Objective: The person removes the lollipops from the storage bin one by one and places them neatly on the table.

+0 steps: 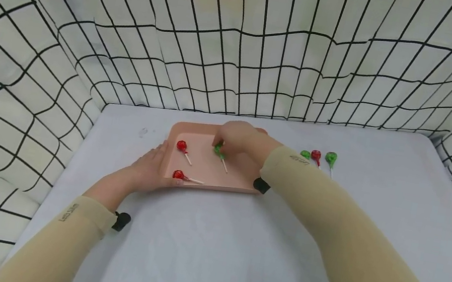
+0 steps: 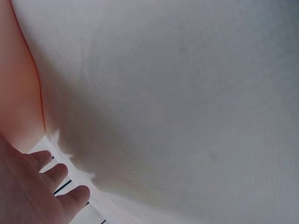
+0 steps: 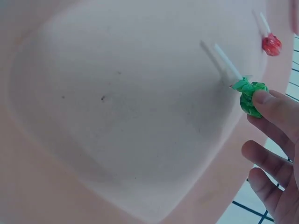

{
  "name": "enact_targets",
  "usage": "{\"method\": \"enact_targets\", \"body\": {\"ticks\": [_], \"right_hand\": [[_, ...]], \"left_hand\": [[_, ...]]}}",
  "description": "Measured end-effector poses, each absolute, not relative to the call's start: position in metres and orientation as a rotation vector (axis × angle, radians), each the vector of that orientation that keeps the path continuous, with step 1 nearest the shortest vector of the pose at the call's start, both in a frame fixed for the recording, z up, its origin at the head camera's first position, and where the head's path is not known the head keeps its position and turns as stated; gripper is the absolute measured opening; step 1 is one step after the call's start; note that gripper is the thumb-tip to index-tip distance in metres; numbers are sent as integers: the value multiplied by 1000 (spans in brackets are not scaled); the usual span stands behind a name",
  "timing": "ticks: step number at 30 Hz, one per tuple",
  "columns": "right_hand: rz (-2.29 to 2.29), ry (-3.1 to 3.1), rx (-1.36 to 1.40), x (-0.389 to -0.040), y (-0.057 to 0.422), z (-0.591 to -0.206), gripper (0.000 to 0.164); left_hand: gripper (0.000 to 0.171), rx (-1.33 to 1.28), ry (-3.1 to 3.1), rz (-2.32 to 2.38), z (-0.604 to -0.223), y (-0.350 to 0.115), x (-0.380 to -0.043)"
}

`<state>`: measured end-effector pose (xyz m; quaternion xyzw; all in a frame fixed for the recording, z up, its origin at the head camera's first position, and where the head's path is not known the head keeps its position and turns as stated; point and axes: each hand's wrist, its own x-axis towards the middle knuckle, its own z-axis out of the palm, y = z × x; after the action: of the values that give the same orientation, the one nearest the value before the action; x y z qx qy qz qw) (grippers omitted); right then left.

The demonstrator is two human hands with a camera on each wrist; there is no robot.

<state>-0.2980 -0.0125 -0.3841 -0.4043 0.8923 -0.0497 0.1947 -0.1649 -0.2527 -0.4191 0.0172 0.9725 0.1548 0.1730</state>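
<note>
Right hand: over the tray's middle, thumb and finger pinching the held green lollipop, other fingers apart.
Held green lollipop: wrapped head in the fingertips, white stick pointing to the near side.
Left hand: at the tray's left end, fingers extended along the left rim and slightly apart, thumb at the near rim.
Tray: pink, on the white table.
Red lollipops in tray: two, left part; one farther, one nearer.
Table lollipops: right of tray; green, partly hidden by the right sleeve, red, green.
</note>
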Motion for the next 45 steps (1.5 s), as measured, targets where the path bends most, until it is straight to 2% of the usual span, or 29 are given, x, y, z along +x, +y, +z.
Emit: {"method": "enact_targets", "body": {"ticks": [9, 19, 32, 45], "right_hand": [[-227, 2545, -1139, -297, -1, -369, 31], [-424, 2626, -1023, -292, 34, -356, 32], [-499, 2704, -747, -297, 110, -355, 35], [-487, 2778, -576, -289, 201, -367, 37]], "left_hand": [[138, 61, 2755, 447, -425, -260, -166], [137, 90, 2775, 436, -425, -259, -164], [132, 105, 2779, 413, -422, -255, -166], [143, 113, 2782, 441, -433, -262, -170]]}}
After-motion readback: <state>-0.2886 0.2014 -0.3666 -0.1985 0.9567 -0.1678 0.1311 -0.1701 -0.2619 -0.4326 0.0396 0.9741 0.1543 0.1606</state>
